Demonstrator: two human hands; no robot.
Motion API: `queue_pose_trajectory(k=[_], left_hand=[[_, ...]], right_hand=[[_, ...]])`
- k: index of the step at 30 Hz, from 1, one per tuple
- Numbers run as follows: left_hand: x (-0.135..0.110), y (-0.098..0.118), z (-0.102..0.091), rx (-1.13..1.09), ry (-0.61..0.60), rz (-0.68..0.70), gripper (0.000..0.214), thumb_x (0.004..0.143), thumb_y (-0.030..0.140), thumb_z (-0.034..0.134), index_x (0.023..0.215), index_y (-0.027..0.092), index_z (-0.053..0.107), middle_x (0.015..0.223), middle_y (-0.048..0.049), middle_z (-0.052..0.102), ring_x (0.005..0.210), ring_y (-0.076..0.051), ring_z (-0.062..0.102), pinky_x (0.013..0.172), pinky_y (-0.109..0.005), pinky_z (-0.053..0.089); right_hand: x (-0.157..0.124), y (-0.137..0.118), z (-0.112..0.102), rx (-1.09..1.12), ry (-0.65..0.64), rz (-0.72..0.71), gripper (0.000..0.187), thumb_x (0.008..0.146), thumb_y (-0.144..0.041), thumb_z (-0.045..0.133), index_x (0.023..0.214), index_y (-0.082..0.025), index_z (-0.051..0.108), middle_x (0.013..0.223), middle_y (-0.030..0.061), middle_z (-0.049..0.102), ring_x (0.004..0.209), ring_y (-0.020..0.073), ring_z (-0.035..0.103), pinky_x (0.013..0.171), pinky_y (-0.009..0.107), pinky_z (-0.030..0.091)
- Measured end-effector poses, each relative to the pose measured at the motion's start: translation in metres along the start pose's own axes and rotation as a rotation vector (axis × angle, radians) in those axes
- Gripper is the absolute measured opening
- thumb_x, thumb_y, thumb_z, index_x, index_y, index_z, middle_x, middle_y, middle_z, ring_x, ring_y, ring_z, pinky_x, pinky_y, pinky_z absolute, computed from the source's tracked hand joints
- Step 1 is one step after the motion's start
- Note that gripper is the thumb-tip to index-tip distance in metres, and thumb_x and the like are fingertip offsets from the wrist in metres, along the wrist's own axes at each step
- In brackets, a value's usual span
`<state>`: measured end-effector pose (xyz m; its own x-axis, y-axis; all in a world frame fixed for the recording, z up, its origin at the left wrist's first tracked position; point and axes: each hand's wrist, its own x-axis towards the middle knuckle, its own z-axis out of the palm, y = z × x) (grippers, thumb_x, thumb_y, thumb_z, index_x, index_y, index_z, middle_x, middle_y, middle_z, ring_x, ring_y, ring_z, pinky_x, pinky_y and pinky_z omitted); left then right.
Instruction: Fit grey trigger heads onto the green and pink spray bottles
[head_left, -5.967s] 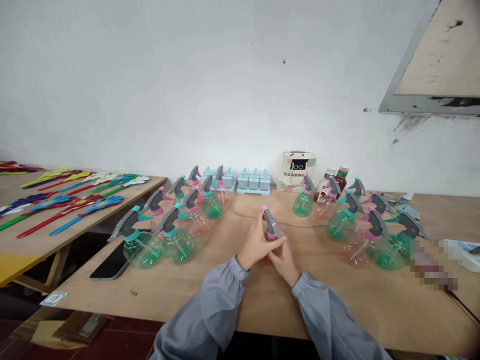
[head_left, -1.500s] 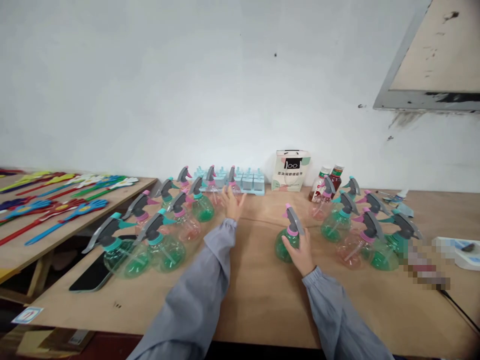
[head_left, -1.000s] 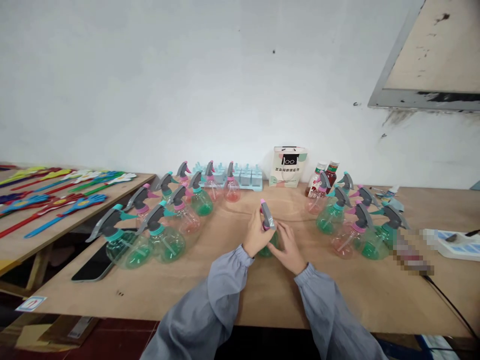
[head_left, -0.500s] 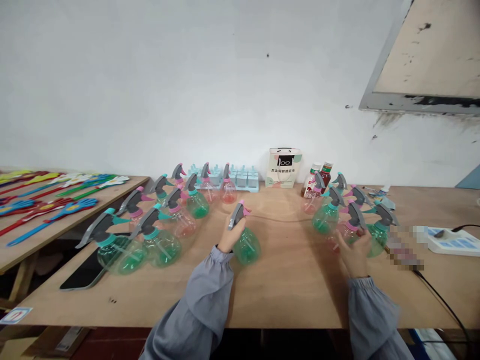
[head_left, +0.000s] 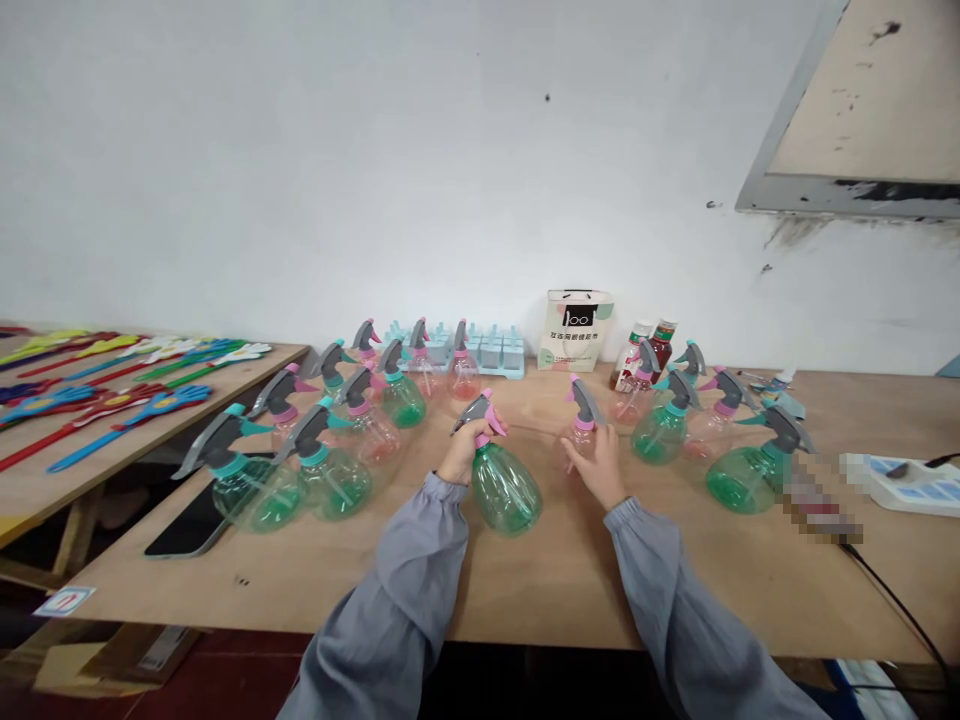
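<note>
Near the middle of the table, my left hand (head_left: 466, 452) is wrapped round the neck of a green spray bottle (head_left: 507, 492) with a grey and pink trigger head. The bottle tilts a little to the left. To its right, my right hand (head_left: 598, 464) grips a pink spray bottle (head_left: 576, 440) by its upper body, fingers round the far side; much of that bottle is hidden behind the hand. More green and pink spray bottles stand in a left group, such as a green one (head_left: 336, 485), and in a right group, such as another green one (head_left: 739, 480).
A phone (head_left: 184, 525) lies by the left bottles. Along the wall are light-blue moulds (head_left: 502, 355), a paper bag (head_left: 576, 335) and two red-labelled bottles (head_left: 660, 345). A power strip (head_left: 911, 482) with a cable is at right. Colourful hand-shaped sticks (head_left: 135, 425) cover the left table.
My right hand has moved left from the right group, bringing a pink spray bottle to the middle. The green bottle in my left hand has tilted. The view has shifted slightly.
</note>
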<state>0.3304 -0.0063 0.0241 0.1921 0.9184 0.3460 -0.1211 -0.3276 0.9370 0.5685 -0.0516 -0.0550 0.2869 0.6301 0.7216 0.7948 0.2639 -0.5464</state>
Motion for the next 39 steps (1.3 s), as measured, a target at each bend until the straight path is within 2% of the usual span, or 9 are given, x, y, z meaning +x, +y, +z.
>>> queue_pose_trajectory(k=[3,6,14,17,22,27,33,37,39], left_hand=[[-0.002,0.001,0.003,-0.160,-0.087,-0.126,0.016,0.051,0.025,0.048,0.065,0.023,0.056,0.066,-0.0045,0.065,0.075,-0.022,0.069,0.078,-0.040,0.057],[-0.004,0.001,0.003,-0.208,-0.156,-0.153,0.019,0.052,0.023,0.050,0.069,0.023,0.059,0.068,-0.0035,0.065,0.076,-0.021,0.069,0.080,-0.039,0.056],[-0.002,0.003,-0.006,-0.472,-0.131,-0.239,0.021,0.048,0.017,0.056,0.068,0.019,0.063,0.065,-0.0012,0.065,0.071,-0.018,0.067,0.072,-0.031,0.055],[-0.001,0.003,-0.011,-0.494,-0.134,-0.259,0.024,0.048,0.017,0.059,0.071,0.019,0.064,0.069,-0.0015,0.067,0.078,-0.020,0.069,0.076,-0.031,0.056],[-0.003,0.003,-0.011,-0.492,-0.099,-0.240,0.015,0.046,0.019,0.055,0.059,0.018,0.060,0.062,-0.0030,0.065,0.076,-0.022,0.069,0.077,-0.034,0.056],[-0.007,0.006,-0.005,-0.486,-0.143,-0.245,0.024,0.047,0.016,0.058,0.070,0.018,0.063,0.068,-0.0013,0.067,0.077,-0.020,0.069,0.080,-0.033,0.055],[-0.005,0.005,-0.007,-0.467,-0.107,-0.259,0.015,0.046,0.018,0.053,0.061,0.018,0.057,0.065,-0.0039,0.063,0.079,-0.022,0.069,0.072,-0.031,0.054],[-0.006,0.005,-0.006,-0.429,-0.137,-0.247,0.020,0.048,0.018,0.057,0.067,0.019,0.062,0.066,-0.0032,0.064,0.082,-0.022,0.069,0.076,-0.032,0.054],[-0.007,0.004,-0.004,-0.430,-0.093,-0.241,0.020,0.047,0.018,0.056,0.067,0.019,0.062,0.066,-0.0028,0.064,0.080,-0.022,0.068,0.077,-0.033,0.053]], right_hand=[[0.004,-0.002,0.016,0.025,0.023,0.028,0.046,0.086,-0.060,0.060,0.106,-0.019,0.054,0.102,0.0087,0.052,0.101,0.0286,0.052,0.093,0.051,0.047],[0.000,-0.004,0.022,0.038,0.045,0.046,0.046,0.086,-0.058,0.061,0.109,-0.019,0.054,0.103,0.0089,0.052,0.104,0.0292,0.052,0.095,0.051,0.046],[-0.007,-0.007,0.019,0.061,0.035,0.053,0.049,0.086,-0.058,0.061,0.115,-0.019,0.054,0.106,0.0099,0.053,0.107,0.0296,0.053,0.098,0.050,0.046],[-0.008,-0.009,0.019,0.086,0.020,0.059,0.047,0.086,-0.057,0.062,0.113,-0.019,0.055,0.105,0.0095,0.054,0.107,0.0301,0.054,0.098,0.051,0.046],[-0.010,-0.011,0.018,0.117,0.008,0.071,0.045,0.086,-0.055,0.063,0.113,-0.021,0.055,0.108,0.0096,0.055,0.110,0.0299,0.054,0.100,0.051,0.045],[-0.010,-0.011,0.017,0.138,0.005,0.064,0.044,0.085,-0.054,0.064,0.112,-0.020,0.055,0.106,0.0090,0.055,0.109,0.0296,0.055,0.101,0.051,0.045],[-0.011,-0.009,0.017,0.131,0.007,0.068,0.045,0.083,-0.056,0.066,0.110,-0.021,0.055,0.105,0.0082,0.055,0.108,0.0290,0.054,0.099,0.050,0.046],[-0.011,-0.008,0.017,0.127,0.011,0.056,0.045,0.084,-0.055,0.065,0.111,-0.021,0.056,0.105,0.0086,0.056,0.108,0.0292,0.055,0.099,0.051,0.046],[-0.012,-0.008,0.018,0.126,0.014,0.055,0.045,0.084,-0.055,0.065,0.112,-0.021,0.055,0.106,0.0090,0.056,0.108,0.0294,0.055,0.099,0.051,0.046]])
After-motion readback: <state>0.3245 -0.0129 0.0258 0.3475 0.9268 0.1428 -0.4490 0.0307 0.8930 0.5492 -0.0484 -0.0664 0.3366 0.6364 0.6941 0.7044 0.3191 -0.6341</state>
